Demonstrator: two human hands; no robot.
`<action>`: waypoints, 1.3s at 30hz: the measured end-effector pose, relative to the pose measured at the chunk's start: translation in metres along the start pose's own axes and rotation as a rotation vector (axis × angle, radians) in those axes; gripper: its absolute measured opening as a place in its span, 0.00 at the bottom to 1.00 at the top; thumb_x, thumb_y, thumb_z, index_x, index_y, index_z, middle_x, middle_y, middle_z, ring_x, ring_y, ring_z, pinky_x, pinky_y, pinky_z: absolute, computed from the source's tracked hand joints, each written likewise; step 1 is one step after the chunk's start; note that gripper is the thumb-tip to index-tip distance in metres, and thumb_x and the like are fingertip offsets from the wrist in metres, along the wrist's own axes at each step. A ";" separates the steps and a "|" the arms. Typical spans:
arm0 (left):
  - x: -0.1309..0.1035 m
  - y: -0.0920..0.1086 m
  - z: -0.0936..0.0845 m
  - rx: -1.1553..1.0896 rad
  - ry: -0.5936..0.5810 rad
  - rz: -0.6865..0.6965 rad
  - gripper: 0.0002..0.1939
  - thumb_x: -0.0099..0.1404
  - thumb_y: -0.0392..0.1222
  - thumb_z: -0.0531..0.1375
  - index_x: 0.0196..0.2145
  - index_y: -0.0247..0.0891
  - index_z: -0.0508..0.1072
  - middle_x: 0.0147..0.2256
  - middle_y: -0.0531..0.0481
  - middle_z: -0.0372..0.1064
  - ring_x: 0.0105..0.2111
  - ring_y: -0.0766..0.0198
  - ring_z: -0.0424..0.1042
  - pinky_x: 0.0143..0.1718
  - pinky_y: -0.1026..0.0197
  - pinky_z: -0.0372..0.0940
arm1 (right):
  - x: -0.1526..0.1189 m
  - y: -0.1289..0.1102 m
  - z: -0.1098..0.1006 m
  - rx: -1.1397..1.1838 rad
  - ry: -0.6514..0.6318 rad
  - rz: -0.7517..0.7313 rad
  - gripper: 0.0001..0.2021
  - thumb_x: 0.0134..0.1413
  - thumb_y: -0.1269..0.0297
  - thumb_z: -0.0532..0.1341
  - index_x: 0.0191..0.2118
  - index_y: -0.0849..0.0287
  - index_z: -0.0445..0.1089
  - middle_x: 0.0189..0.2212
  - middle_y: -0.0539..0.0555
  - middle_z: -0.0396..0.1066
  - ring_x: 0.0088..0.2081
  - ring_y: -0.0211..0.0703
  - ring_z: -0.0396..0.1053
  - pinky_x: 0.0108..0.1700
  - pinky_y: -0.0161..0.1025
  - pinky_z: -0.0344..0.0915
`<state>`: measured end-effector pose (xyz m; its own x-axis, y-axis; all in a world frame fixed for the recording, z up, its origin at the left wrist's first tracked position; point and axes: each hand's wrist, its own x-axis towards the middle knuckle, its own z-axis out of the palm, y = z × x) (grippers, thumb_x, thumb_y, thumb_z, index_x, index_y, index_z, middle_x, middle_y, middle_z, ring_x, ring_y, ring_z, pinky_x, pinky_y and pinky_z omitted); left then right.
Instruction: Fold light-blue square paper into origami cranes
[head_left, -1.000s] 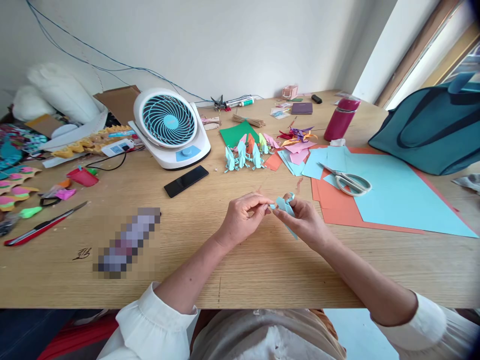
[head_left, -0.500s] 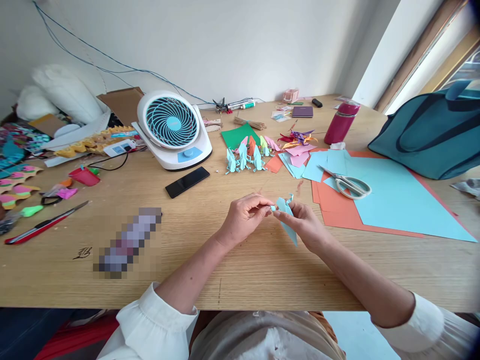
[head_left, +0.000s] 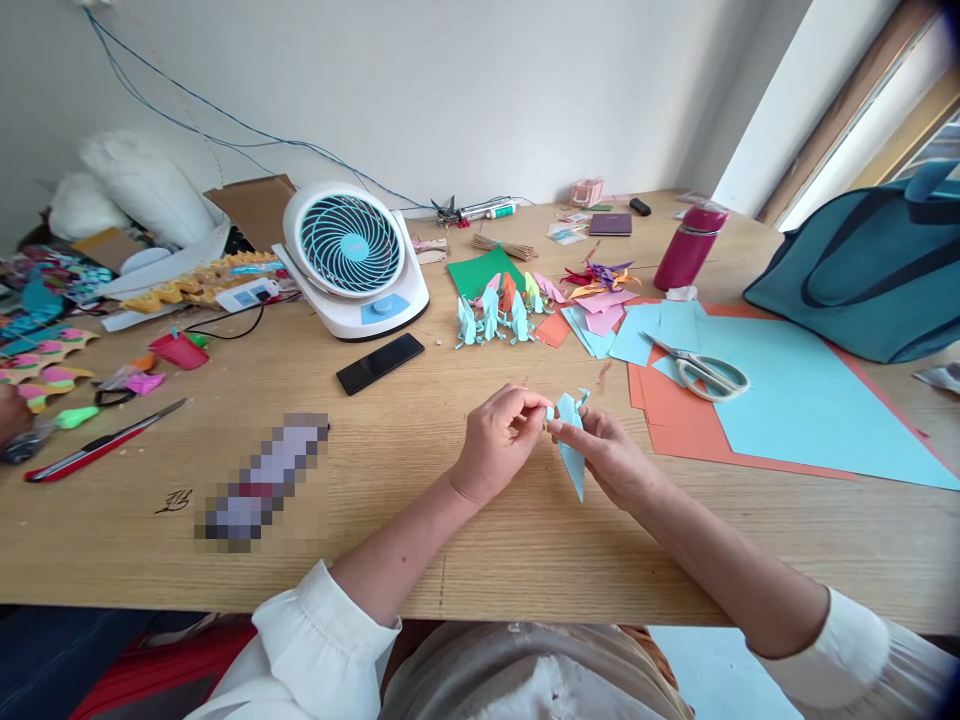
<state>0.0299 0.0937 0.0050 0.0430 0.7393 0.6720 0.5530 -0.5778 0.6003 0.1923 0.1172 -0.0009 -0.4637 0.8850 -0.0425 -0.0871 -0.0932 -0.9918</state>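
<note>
A light blue folded paper figure (head_left: 573,465) is held above the table, its pointed end hanging down and a curled strip at its top. My right hand (head_left: 611,455) is closed on it, thumb across the front. My left hand (head_left: 504,440) pinches a small curled blue paper end at the figure's left side; whether that end is joined to the figure is partly hidden by the fingers. Beyond my hands stand several similar blue paper figures (head_left: 491,315) with curled strips, and pink, orange and green ones behind them.
Scissors (head_left: 709,374) lie on blue sheets (head_left: 810,400) over orange paper at right, near a magenta bottle (head_left: 684,250) and teal bag (head_left: 847,270). A fan (head_left: 352,255), phone (head_left: 380,363) and utility knife (head_left: 105,441) are leftward. Another person's hand (head_left: 10,413) shows at the left edge.
The view has shifted slightly. My left fingers have curled in more beside the figure, whose lower point hangs more upright. Another person's hand has appeared at the left edge.
</note>
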 end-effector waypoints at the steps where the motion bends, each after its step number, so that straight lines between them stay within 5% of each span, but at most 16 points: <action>1: 0.000 0.000 0.002 -0.092 -0.014 -0.089 0.06 0.67 0.33 0.57 0.35 0.37 0.74 0.31 0.51 0.72 0.28 0.70 0.73 0.27 0.69 0.71 | 0.000 0.000 0.001 -0.012 0.015 -0.016 0.21 0.44 0.44 0.69 0.28 0.57 0.66 0.24 0.48 0.62 0.28 0.38 0.57 0.32 0.37 0.54; 5: -0.001 -0.001 0.005 -0.336 -0.073 -0.296 0.05 0.65 0.34 0.59 0.35 0.35 0.76 0.30 0.52 0.71 0.25 0.71 0.73 0.26 0.68 0.74 | 0.000 0.001 0.001 -0.117 0.071 -0.055 0.21 0.47 0.43 0.67 0.28 0.57 0.65 0.26 0.49 0.64 0.30 0.40 0.58 0.33 0.38 0.54; 20: 0.005 -0.001 -0.007 -0.059 -0.153 -0.087 0.06 0.66 0.35 0.61 0.31 0.36 0.75 0.28 0.51 0.72 0.29 0.67 0.71 0.29 0.68 0.66 | -0.001 0.000 0.002 -0.433 0.178 -0.186 0.21 0.54 0.49 0.62 0.22 0.55 0.54 0.19 0.44 0.49 0.24 0.35 0.49 0.27 0.36 0.48; 33: 0.005 0.001 -0.008 0.098 -0.206 -0.122 0.08 0.64 0.33 0.58 0.26 0.37 0.67 0.25 0.55 0.66 0.24 0.71 0.61 0.27 0.66 0.55 | -0.002 0.003 0.001 -0.573 0.176 -0.305 0.16 0.57 0.56 0.60 0.24 0.56 0.56 0.23 0.46 0.54 0.26 0.36 0.52 0.30 0.36 0.50; 39: 0.005 -0.003 -0.008 -0.141 -0.239 -0.274 0.10 0.67 0.40 0.57 0.29 0.36 0.72 0.24 0.55 0.66 0.24 0.69 0.63 0.27 0.67 0.57 | -0.001 0.001 -0.002 -0.487 0.139 -0.235 0.18 0.57 0.52 0.60 0.24 0.56 0.55 0.22 0.45 0.51 0.25 0.35 0.49 0.28 0.36 0.48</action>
<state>0.0221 0.0965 0.0099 0.1118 0.9229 0.3684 0.4521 -0.3774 0.8082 0.1947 0.1167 -0.0017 -0.3573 0.9114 0.2043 0.2586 0.3067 -0.9160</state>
